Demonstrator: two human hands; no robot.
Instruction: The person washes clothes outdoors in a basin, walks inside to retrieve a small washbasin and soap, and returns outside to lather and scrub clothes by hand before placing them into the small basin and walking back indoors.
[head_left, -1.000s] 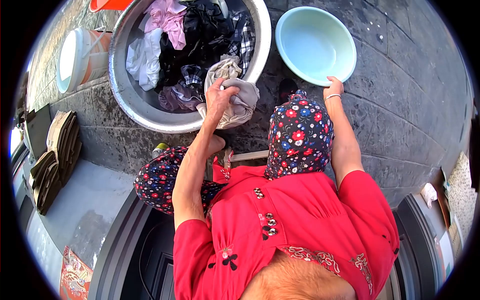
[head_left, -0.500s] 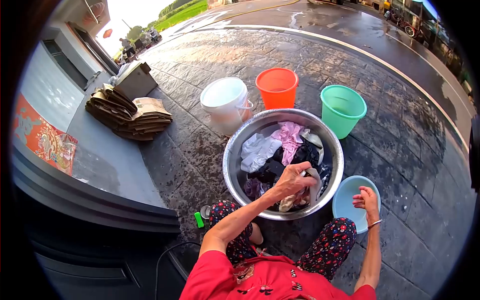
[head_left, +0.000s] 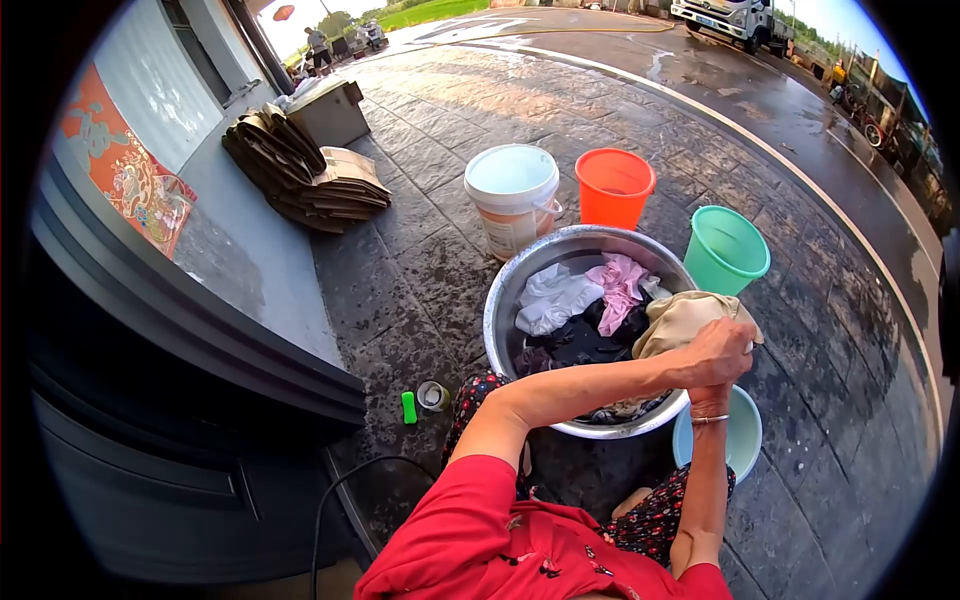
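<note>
A beige cloth [head_left: 680, 318] is bunched up over the right rim of a large metal basin [head_left: 497, 310]. My left hand [head_left: 718, 350] reaches across to the right, its fingers wrapped round the cloth. Just below and against it is my right hand [head_left: 711, 398], with a bracelet at the wrist; its fingers are hidden behind the left hand. In the basin lie a white cloth [head_left: 556, 300], a pink cloth [head_left: 618, 285] and wet dark clothes [head_left: 580, 345]. A light blue bowl [head_left: 742, 437] stands under my right forearm.
Behind the basin stand a white bucket [head_left: 512, 195], an orange bucket [head_left: 612, 190] and a green bucket [head_left: 727, 250]. A green brush-like item [head_left: 409, 407] and a jar [head_left: 432, 396] lie left of my knee. Flattened cardboard [head_left: 310, 190] leans by the wall. A truck [head_left: 735, 20] is on the road.
My left hand has moved right and up with the beige cloth, out of the basin's middle to its rim. My right hand has come up from over the bowl to meet it. The view has shifted.
</note>
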